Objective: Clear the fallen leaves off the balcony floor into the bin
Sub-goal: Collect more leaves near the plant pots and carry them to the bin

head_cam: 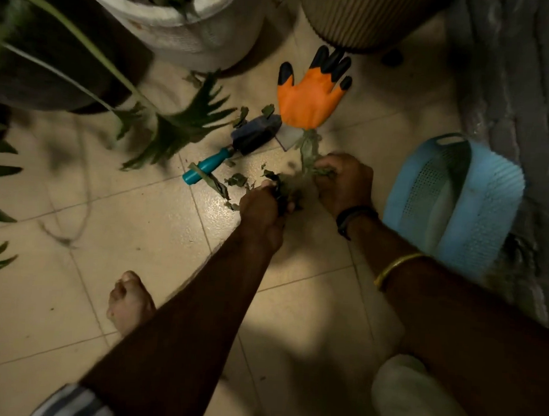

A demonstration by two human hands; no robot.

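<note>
No writing is legible anywhere. The floor (126, 295) is pale tile, dimly lit, with planters at twelve o'clock. Both hands curl around a clump of fallen leaves (287, 183) at centre: left hand (261, 212) grips one end, right hand (345, 183) the other. The blue bin (478, 214) stands at three o'clock.

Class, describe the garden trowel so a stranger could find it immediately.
Start at the white planter at the top and go down to the orange glove. The trowel lies on the tiles just left of it: teal handle, dark blade, the only tool among the leaves.
</note>
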